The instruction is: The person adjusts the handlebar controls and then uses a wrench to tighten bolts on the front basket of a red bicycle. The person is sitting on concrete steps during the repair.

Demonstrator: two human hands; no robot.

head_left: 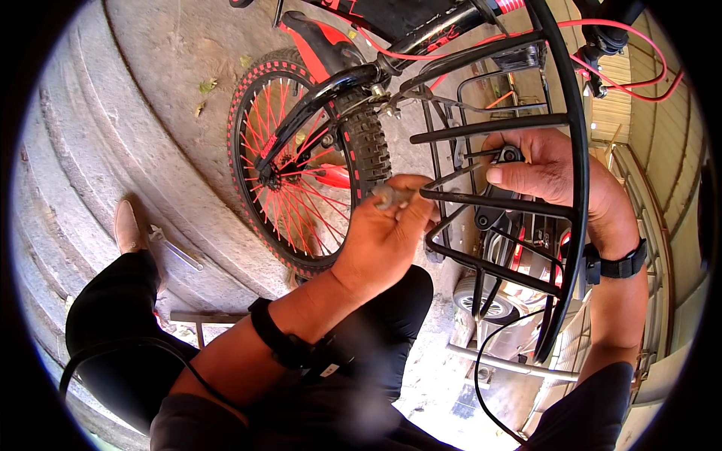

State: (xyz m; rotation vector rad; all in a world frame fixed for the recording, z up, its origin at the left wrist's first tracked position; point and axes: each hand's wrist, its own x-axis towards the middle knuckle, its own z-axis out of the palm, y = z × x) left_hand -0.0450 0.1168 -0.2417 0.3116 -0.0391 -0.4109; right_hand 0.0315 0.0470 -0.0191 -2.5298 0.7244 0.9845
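While only the head camera looks down here, it shows both hands at a black wire basket (519, 203) mounted over the front wheel (301, 158) of a red and black bicycle, which stands on bare concrete

The left hand (383, 233) is pinched shut around a small grey metal piece (391, 197), probably a bolt or short tool, and presses it against one of the basket's lower bars. The right hand (560, 180) is curled around the basket from the far side, thumb across a bar and fingertips on a black bracket (505, 156) near the top. A wristband sits on each forearm, and a flat spanner (177, 250) lies on the ground beside the person's shoe (128, 225)

My judgement is that the basket is light but stiff, its thin rods springy enough to flex if pulled at one corner, so it is best held where two bars cross or at the thick outer rim. The painted rods look smooth and may slip in a loose grip. The small metal piece is hard, easy to drop, and wants a firm fingertip pinch
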